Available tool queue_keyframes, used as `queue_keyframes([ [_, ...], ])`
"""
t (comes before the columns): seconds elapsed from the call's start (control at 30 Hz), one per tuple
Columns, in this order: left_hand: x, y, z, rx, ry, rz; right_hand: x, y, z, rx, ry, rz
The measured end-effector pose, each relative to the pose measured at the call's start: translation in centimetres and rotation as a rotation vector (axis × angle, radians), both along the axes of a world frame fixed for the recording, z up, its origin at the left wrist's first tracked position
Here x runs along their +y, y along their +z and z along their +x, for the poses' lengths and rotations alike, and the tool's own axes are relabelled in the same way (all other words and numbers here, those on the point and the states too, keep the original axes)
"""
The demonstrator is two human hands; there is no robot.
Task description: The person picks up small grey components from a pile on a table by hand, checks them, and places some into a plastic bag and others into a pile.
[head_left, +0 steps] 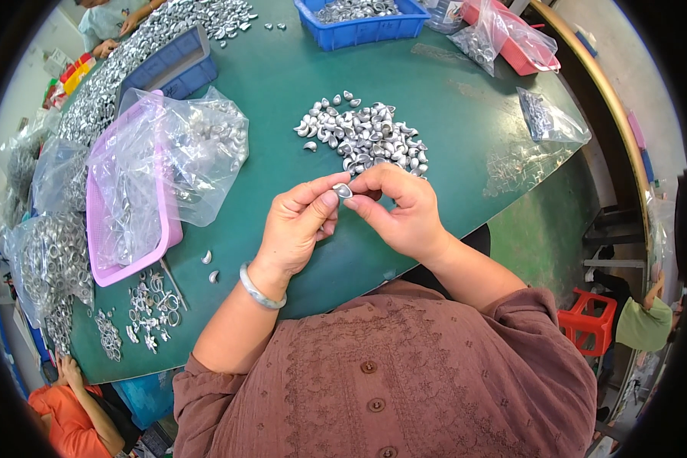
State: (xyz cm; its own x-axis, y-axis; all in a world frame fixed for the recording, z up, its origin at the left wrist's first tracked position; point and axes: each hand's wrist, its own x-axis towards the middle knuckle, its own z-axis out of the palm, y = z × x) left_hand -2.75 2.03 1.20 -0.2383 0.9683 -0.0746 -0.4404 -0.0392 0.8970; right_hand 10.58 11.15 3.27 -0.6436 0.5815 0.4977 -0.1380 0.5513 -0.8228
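Note:
Between my two hands is a small silver, curved metal piece (343,191), pinched at the fingertips just above the table's near edge. My left hand (299,214), with a pale bangle (261,287) on its wrist, grips it from the left. From the right, the thumb and forefinger of my right hand (404,208) close on the same piece. Right behind my hands lies a loose pile of similar silver crescent-shaped pieces (366,131) on the green table (275,69). Two more single pieces (207,257) rest to the left of my left forearm.
A pink basket (168,229) with clear plastic bags stands at left, near small ring-like parts (154,305). Blue bins (366,32) and a large heap of metal parts (160,34) are farther back. A bagged batch (549,118) lies right. Other people sit around the table.

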Motion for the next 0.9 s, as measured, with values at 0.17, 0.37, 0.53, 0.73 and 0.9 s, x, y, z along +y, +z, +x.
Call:
queue_keyframes([
  [0.17, 0.0, -0.2, 0.0, -0.025, -0.026, -0.014, 0.0, -0.2, -0.2, 0.016, -0.064, 0.106],
  [0.37, 0.2, -0.1, 0.2, -0.147, -0.046, -0.064, 0.1, -0.6, -0.4, -0.002, -0.078, 0.138],
  [0.53, 0.4, -0.7, -0.9, -0.424, 0.040, -0.077, 1.8, -0.2, -1.1, -0.165, -0.042, 0.240],
  [0.73, 0.7, -0.6, -1.5, -0.526, 0.165, -0.096, 5.2, -0.9, -5.0, -0.442, -0.122, 0.674],
  [0.9, 0.7, -1.0, -1.7, -0.518, 0.236, -0.179, 5.7, -1.8, -8.0, -0.520, -0.127, 0.862],
])
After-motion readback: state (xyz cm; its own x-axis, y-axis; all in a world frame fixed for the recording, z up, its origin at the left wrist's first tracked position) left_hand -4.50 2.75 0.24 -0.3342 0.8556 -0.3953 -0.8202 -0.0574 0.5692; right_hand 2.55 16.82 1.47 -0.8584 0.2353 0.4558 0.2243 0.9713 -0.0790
